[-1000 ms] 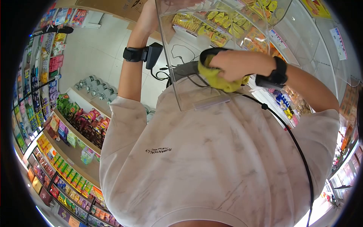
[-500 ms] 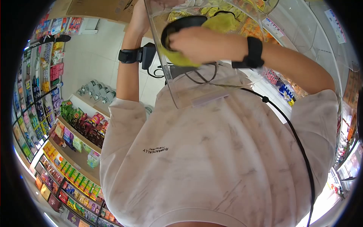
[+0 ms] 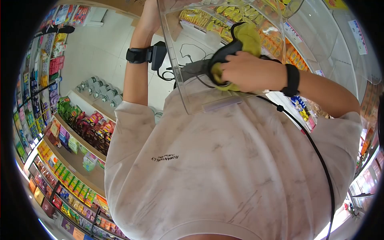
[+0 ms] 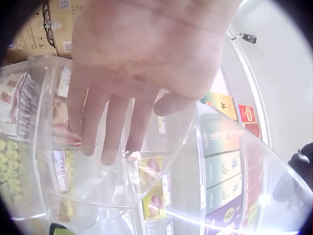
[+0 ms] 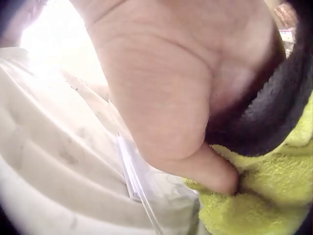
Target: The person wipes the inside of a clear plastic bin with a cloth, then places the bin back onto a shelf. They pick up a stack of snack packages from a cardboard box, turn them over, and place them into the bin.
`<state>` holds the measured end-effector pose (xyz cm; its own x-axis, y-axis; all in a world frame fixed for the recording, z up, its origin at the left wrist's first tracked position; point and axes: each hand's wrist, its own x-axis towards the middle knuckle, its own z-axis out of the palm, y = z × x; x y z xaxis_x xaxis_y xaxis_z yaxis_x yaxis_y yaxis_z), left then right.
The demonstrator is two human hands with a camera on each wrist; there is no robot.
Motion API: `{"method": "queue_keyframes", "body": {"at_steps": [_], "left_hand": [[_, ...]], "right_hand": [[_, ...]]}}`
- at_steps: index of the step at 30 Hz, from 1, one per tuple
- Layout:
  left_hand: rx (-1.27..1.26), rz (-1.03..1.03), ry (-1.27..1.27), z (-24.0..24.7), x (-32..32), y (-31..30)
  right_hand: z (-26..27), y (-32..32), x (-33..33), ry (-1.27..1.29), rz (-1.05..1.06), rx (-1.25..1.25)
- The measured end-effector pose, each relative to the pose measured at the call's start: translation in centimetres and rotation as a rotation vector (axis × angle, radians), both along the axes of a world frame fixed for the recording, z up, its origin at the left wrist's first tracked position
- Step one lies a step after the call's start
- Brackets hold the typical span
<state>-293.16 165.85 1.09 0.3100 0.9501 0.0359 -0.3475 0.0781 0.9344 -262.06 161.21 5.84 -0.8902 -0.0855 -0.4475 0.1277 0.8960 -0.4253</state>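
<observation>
A large clear plastic box stands before the person's chest, with display bins seen through it. My left hand is at its far left side; in the left wrist view the hand has straight fingers lying against the clear plastic. My right hand grips a fuzzy yellow-green cloth with a black band, and overlaps the box in the head view. From the right wrist, the thumb presses into the cloth, and the black band runs under the palm; the other fingertips are hidden.
Bins of yellow-wrapped snacks stand beyond the box. A cardboard box is at the top. Shelves of packets and several clear jars line the left. A black cable hangs over the white shirt.
My right hand swept left and farther from the chest with the cloth, then came back right and nearer. The left hand stays at the box's side.
</observation>
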Motion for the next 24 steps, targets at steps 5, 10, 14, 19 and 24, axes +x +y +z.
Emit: {"method": "queue_keyframes", "body": {"at_steps": [5,10,14,19,24], "left_hand": [[0.022,-0.036,-0.035,0.3,0.9,-0.1],[-0.009,-0.028,-0.031,0.4,1.2,-0.2],[-0.039,-0.005,-0.051,0.2,1.4,-0.2],[-0.078,0.076,-0.098,-0.8,0.5,-0.1],[-0.062,0.116,-0.123,-1.5,-0.2,-0.3]], "right_hand": [[1.3,2.0,0.8,-0.115,-0.147,-0.078],[3.9,3.1,-5.7,0.643,-0.382,0.117],[1.1,2.2,-7.3,0.322,-0.318,0.152],[-0.3,-2.3,-5.9,0.197,-0.164,-0.166],[0.6,-2.1,-2.8,0.136,-0.133,-0.351]]}}
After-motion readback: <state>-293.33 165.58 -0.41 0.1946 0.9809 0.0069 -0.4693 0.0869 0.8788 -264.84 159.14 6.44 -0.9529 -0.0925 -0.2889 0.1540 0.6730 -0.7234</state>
